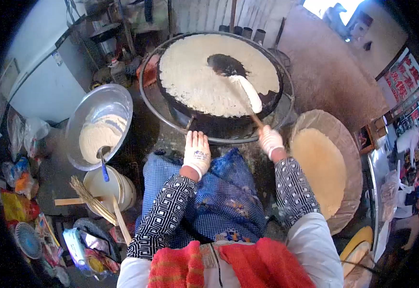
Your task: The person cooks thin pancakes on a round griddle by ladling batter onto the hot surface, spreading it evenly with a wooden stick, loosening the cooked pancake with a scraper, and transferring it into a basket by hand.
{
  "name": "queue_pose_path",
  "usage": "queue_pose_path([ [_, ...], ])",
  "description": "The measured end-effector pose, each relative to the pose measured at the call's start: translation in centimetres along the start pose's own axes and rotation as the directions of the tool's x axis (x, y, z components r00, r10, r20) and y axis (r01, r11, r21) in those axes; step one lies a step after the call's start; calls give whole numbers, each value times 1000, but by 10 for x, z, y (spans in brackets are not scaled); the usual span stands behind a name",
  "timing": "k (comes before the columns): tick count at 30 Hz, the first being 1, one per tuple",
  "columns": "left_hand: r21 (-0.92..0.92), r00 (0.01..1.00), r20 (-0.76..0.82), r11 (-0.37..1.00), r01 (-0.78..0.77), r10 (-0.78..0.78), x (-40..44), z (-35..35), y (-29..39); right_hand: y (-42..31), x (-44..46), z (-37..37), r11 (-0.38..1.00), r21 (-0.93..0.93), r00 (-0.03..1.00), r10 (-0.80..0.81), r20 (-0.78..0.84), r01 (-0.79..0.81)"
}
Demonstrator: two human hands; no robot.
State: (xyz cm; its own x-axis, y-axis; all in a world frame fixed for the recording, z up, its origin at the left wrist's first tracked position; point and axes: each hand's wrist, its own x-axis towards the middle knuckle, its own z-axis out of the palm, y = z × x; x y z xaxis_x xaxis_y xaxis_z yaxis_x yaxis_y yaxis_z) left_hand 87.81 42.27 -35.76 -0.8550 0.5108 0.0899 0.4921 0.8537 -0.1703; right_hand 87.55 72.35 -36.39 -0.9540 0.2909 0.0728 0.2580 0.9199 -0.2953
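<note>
My right hand (270, 141), in a pale glove, is closed round the wooden handle of a batter spreader (256, 120), whose far part is blurred over the griddle. Beside it a thick white mound of batter (249, 92) lies on the round griddle (272, 99). A thin pale sheet of batter (195, 67) covers most of the griddle, with a dark bare patch near the middle. My left hand (197, 152), gloved too, has its fingers stretched out at the near side of the metal ring (231, 141) around the griddle. It holds nothing.
At left, a metal bowl (125, 103) holds batter and a blue-handled ladle (105, 169). Below it stands a white bucket (129, 189) with a straw brush (87, 194). On the right, a lined basket (351, 158) carries a round flatbread (317, 168).
</note>
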Motion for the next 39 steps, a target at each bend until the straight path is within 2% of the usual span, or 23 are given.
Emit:
queue_pose_path([
  [1, 0, 1000, -5, 1000, 1, -1, 2, 0, -3, 11, 9, -6, 977, -203, 997, -74, -5, 72],
  [2, 6, 1000, -5, 1000, 3, -3, 0, 2, -6, 22, 18, 2, 985, -140, 986, 77, -148, -97],
  [5, 0, 1000, 10, 1000, 7, -7, 1, -2, -11, 19, 24, -9, 989, -143, 994, 14, -111, -30],
  [6, -25, 1000, 11, 1000, 14, -14, 2, -3, -13, 12, 18, -10, 998, 64, 999, 16, -36, -13],
  [8, -23, 999, 10, 999, 31, -30, 3, -3, -12, -1, -10, -24, 991, -129, 998, -24, 59, 31],
  [10, -7, 998, -24, 998, 59, -59, 2, 2, -21, 31, 5, 3, 996, -80, 998, 22, -67, -28],
  [12, -1, 997, -60, 998, 57, -57, 1, 14, -29, 35, 19, -1, 995, -67, 989, 69, -129, -79],
  [13, 8, 997, -62, 998, 56, -55, 1, 15, -34, 32, 21, -8, 996, -50, 996, 64, -58, -67],
  [16, -16, 992, -90, 996, 89, -91, 4, 22, -45, 9, -8, -19, 995, 9, 995, -96, -15, 96],
  [18, -21, 984, -120, 991, 131, -132, 6, 33, -55, 7, -17, -3, 981, -112, 986, -150, 71, 157],
  [21, 16, 981, -56, 983, 185, -184, 9, 31, -72, 33, 5, -2, 998, -50, 999, 41, 5, -41],
  [22, 26, 981, -37, 981, 190, -189, 11, 31, -77, 40, 12, 1, 996, -83, 996, 23, -88, -31],
  [24, 87, 965, 40, 963, 255, -259, 8, 2, -64, 34, 4, -13, 997, -69, 998, -49, -50, 46],
  [26, 27, 974, 86, 978, 208, -209, 4, -25, -32, 16, -26, -31, 995, -30, 995, -92, 24, 93],
  [27, -72, 993, -24, 991, 113, -115, 1, -29, -14, 19, -31, -18, 992, -52, 992, -108, 61, 112],
  [28, -110, 1000, -24, 994, 11, -14, 3, -36, 10, 27, -30, -6, 995, -59, 991, -74, 111, 81],
  [29, -157, 990, -133, 985, -71, 50, 3, -22, 28, 29, -29, -10, 1000, -26, 993, 9, 116, -6],
  [30, -107, 971, -214, 986, -131, 106, 4, 6, 42, 31, -20, -19, 996, 1, 989, 88, 121, -89],
  [32, -88, 983, -169, 992, -88, 73, 3, 23, 56, 38, -8, -19, 998, -39, 999, 48, 1, -48],
  [34, -27, 982, -172, 996, -82, 76, 2, 37, 48, 31, -14, -21, 998, -48, 999, -38, -24, 37],
  [35, 3, 982, -175, 997, -74, 73, 2, 40, 44, 24, -24, -26, 994, -71, 996, -81, 39, 84],
  [37, 10, 998, -59, 1000, -27, 28, 1, 27, 41, 30, -33, -8, 985, -83, 981, -136, 140, 148],
  [39, 22, 1000, 6, 1000, 3, -3, -1, 22, 35, 40, -19, 8, 999, -35, 998, -15, 62, 17],
])
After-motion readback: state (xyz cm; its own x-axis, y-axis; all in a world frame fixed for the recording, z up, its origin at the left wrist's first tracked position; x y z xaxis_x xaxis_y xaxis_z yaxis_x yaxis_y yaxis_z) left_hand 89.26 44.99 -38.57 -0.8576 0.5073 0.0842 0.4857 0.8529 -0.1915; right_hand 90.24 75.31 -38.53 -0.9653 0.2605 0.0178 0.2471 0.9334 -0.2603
